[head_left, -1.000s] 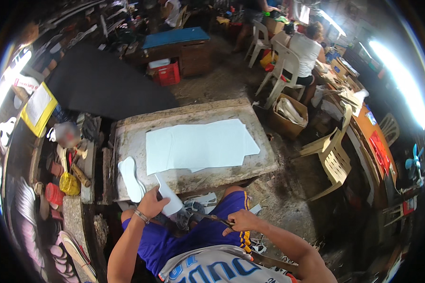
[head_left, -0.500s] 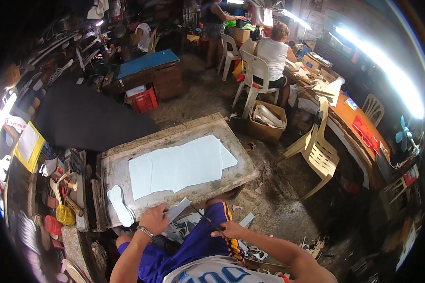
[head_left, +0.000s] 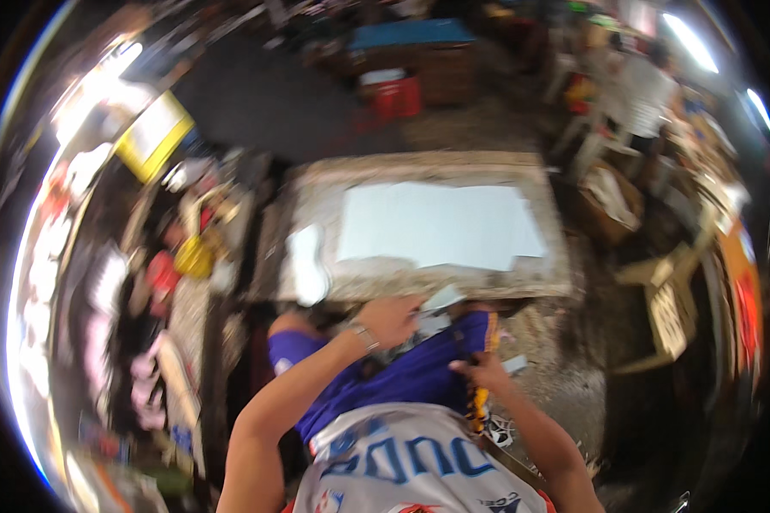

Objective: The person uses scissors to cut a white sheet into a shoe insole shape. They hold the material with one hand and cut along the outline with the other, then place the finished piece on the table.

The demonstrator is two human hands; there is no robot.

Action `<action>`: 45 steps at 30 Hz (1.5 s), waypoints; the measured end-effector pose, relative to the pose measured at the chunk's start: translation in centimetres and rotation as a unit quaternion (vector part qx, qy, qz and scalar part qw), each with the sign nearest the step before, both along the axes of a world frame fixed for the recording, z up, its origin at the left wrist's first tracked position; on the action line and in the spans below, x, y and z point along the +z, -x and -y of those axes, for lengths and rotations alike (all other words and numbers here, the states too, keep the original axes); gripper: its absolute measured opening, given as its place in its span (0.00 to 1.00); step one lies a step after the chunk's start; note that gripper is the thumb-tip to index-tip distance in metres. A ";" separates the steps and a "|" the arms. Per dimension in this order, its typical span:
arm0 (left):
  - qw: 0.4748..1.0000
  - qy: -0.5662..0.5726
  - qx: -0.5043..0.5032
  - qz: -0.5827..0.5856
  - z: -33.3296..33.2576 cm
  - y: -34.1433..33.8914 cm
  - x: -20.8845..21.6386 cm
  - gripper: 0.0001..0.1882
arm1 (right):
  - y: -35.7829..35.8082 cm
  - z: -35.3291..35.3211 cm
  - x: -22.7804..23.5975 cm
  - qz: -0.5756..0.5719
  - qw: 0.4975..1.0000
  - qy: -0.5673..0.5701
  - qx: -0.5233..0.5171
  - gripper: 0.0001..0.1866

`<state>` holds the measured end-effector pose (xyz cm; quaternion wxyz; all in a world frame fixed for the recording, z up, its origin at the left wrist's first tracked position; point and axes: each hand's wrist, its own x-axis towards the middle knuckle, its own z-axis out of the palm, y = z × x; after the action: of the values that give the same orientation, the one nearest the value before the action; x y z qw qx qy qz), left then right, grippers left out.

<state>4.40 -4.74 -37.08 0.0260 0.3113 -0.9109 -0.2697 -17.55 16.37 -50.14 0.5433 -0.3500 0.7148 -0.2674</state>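
Note:
My left hand (head_left: 387,321), with a metal watch on the wrist, is closed above my lap at the near edge of the worn table (head_left: 419,286). A pale offcut (head_left: 443,297) of sheet sticks out from its fingers. Over my right thigh, my right hand (head_left: 484,369) grips a thin dark blade, like a knife, which is smeared by motion. On the table lies a large pale blue-white sheet (head_left: 436,224) with uneven edges. Left of it, a small stack of sole-shaped pieces (head_left: 308,265) rests near the table's corner.
Cluttered shelving with a yellow bag (head_left: 194,256) stands on the left. Beyond the table are a blue-topped desk (head_left: 412,34) and a red crate (head_left: 397,98). On the right are a cream plastic chair (head_left: 669,312), a cardboard box (head_left: 609,198) and a seated person (head_left: 646,94).
My view has swung left and down, so the table and sheet appear farther right and higher. Both hands stay over my lap, with the offcut and blade still in them.

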 end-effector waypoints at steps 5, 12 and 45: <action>1.000 -0.016 0.017 0.016 -1.1 0.3 -1.3 0.14 | -0.6 0.4 0.4 0.031 0.997 0.012 -0.076 0.26; 1.000 0.008 0.019 -0.011 -1.3 0.0 -2.5 0.12 | -0.5 0.8 0.1 0.090 0.991 0.015 -0.100 0.25; 0.999 0.007 0.034 -0.027 0.1 0.4 -2.1 0.15 | -0.9 0.4 -0.1 0.093 0.981 -0.027 -0.170 0.31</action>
<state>3.99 -4.87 -39.22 0.0620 0.3340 -0.9007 -0.2708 -16.63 16.01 -50.23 0.5631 -0.1816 0.7174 -0.3678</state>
